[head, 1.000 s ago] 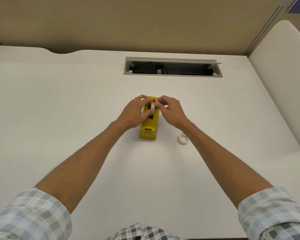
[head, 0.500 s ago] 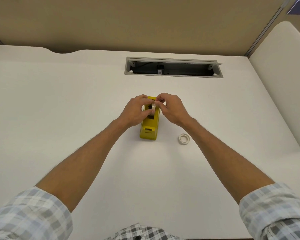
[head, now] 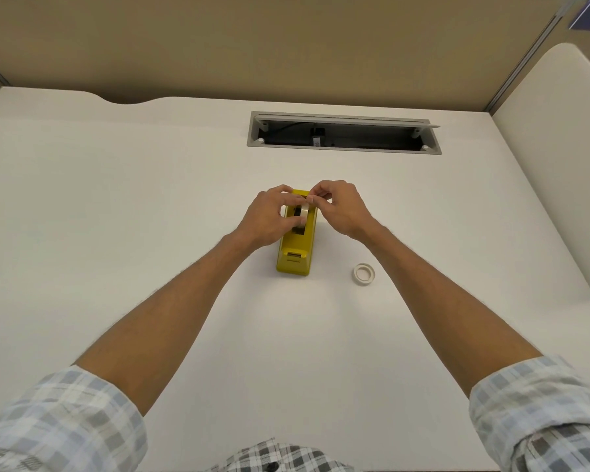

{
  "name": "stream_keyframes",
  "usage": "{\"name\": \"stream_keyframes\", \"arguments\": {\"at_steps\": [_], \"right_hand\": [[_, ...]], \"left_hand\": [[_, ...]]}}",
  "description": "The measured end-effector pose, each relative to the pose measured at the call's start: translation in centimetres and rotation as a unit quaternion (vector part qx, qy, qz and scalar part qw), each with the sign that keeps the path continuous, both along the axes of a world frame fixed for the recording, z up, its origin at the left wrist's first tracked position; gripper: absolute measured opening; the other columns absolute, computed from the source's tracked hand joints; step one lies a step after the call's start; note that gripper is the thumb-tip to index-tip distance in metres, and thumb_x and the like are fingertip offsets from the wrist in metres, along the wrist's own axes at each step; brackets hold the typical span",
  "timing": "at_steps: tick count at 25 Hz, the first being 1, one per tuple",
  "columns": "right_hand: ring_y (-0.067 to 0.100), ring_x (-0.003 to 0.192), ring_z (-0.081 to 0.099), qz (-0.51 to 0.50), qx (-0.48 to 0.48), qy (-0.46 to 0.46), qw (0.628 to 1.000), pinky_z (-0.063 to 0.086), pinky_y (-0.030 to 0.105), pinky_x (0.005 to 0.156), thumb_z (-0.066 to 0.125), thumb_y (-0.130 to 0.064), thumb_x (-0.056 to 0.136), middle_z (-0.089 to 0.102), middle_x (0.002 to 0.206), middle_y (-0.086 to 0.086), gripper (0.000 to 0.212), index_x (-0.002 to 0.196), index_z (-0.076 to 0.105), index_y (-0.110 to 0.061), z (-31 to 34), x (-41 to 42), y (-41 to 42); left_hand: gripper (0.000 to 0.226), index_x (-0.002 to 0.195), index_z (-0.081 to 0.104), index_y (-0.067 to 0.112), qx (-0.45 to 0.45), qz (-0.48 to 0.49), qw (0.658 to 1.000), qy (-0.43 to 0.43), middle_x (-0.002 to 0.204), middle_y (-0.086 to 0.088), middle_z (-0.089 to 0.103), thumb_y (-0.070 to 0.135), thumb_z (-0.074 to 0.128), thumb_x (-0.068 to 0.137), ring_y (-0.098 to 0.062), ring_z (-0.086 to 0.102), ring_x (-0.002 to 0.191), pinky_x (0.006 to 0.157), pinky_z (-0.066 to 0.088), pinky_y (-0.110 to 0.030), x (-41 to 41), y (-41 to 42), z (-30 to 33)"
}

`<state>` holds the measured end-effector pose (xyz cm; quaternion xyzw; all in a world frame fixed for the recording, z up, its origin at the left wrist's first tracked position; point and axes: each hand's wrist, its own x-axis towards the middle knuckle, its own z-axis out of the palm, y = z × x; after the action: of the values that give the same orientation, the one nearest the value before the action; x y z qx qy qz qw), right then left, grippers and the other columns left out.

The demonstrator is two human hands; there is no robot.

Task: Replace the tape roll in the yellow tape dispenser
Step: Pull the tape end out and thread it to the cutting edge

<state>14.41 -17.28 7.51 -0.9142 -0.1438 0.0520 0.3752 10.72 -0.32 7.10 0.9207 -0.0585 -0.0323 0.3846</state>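
At mid-table (head: 150, 199) I see the yellow plastic tape dispenser (head: 295, 248), long axis running away from me, cutter end nearest; both hands, left hand (head: 269, 216) and right hand (head: 341, 211), pinch its white tape roll (head: 303, 212).

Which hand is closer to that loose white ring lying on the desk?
Right. The right hand is up at the dispenser, above the ring; the left hand is across the dispenser, farther.
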Motion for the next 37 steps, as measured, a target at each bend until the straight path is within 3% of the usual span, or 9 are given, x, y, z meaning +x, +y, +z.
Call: {"name": "stream_keyframes", "arguments": {"at_steps": [5,10,15,22,27,29,31,33,37], "right_hand": [[0.019,0.093,0.061,-0.017,0.004,0.004,1.0,0.045,0.025,0.076,0.058,-0.017,0.099,0.069,0.102,0.007,0.016,0.105,0.068,-0.008,0.7,0.1,0.4],[0.015,0.087,0.063,-0.008,0.016,0.015,1.0,0.05,0.022,0.074,0.063,-0.018,0.094,0.068,0.095,0.002,0.014,0.101,0.071,-0.009,1.7,0.1,0.2],[0.014,0.087,0.065,0.029,0.011,0.019,0.999,0.048,0.019,0.072,0.067,-0.021,0.092,0.068,0.09,-0.002,0.011,0.098,0.072,-0.013,2.4,-0.4,-0.1],[0.016,0.094,0.064,0.062,-0.02,0.002,0.998,0.049,0.026,0.079,0.06,-0.02,0.097,0.071,0.101,0.002,0.01,0.101,0.067,-0.014,1.8,-2.1,0.1],[0.019,0.096,0.065,0.069,-0.03,-0.016,0.997,0.053,0.037,0.086,0.058,-0.019,0.097,0.072,0.102,0.003,0.01,0.101,0.065,-0.013,1.5,-3.1,-0.2],[0.02,0.096,0.066,0.075,-0.031,-0.029,0.996,0.053,0.039,0.086,0.058,-0.018,0.097,0.073,0.101,0.003,0.009,0.101,0.065,-0.013,1.5,-3.6,-0.2],[0.022,0.096,0.066,0.078,-0.046,-0.049,0.995,0.053,0.04,0.084,0.056,-0.018,0.098,0.073,0.104,0.003,0.01,0.104,0.063,-0.013,1.4,-4.0,-0.1],[0.023,0.097,0.066,0.079,-0.046,-0.052,0.994,0.053,0.04,0.083,0.055,-0.019,0.099,0.073,0.106,0.004,0.012,0.106,0.063,-0.013,1.5,-4.2,-0.2],[0.024,0.1,0.066,0.079,-0.049,-0.049,0.994,0.052,0.041,0.086,0.054,-0.02,0.1,0.073,0.109,0.005,0.014,0.108,0.062,-0.012,1.7,-4.2,-0.3]], "left_hand": [[0.04,0.12,0.069,0.021,0.001,0.005,1.0,0.007,0.131,-0.003,0.058,0.029,0.075,0.081,-0.024,0.054,0.116,0.096,0.047,-0.039,0.1,0.0,-0.1],[0.042,0.112,0.067,0.023,-0.037,0.021,0.999,0.022,0.123,0.002,0.063,0.02,0.082,0.073,-0.019,0.055,0.114,0.088,0.04,-0.026,0.5,-0.3,-0.4],[0.054,0.128,0.061,0.025,-0.037,0.02,0.999,0.03,0.141,0.003,0.053,0.021,0.079,0.077,-0.016,0.046,0.126,0.095,0.034,-0.026,0.7,-0.4,-1.1],[0.051,0.127,0.061,0.03,-0.057,-0.027,0.998,-0.011,0.138,0.005,0.054,0.018,0.073,0.08,-0.006,0.044,0.116,0.089,0.031,-0.013,-0.2,0.2,-1.7],[0.052,0.129,0.061,0.025,-0.072,-0.024,0.997,-0.023,0.138,0.004,0.055,0.018,0.075,0.079,-0.016,0.049,0.124,0.103,0.043,-0.036,-0.6,0.4,-2.0],[0.053,0.13,0.059,0.024,-0.073,-0.022,0.997,-0.033,0.139,0.005,0.055,0.018,0.074,0.08,-0.016,0.05,0.126,0.105,0.043,-0.038,-0.8,0.4,-2.1],[0.049,0.13,0.059,0.027,-0.081,-0.043,0.995,-0.041,0.138,0.014,0.053,0.018,0.07,0.082,-0.007,0.05,0.123,0.099,0.044,-0.025,-1.0,0.4,-2.2],[0.048,0.129,0.057,0.033,-0.09,-0.068,0.993,-0.035,0.131,0.034,0.046,0.019,0.066,0.083,0.013,0.047,0.114,0.085,0.038,-0.003,-1.3,0.5,-1.9],[0.046,0.135,0.049,0.038,-0.102,-0.089,0.991,-0.013,0.125,0.057,0.029,0.025,0.056,0.092,0.03,0.036,0.11,0.075,0.032,0.009,-1.8,0.7,-1.8]]}}
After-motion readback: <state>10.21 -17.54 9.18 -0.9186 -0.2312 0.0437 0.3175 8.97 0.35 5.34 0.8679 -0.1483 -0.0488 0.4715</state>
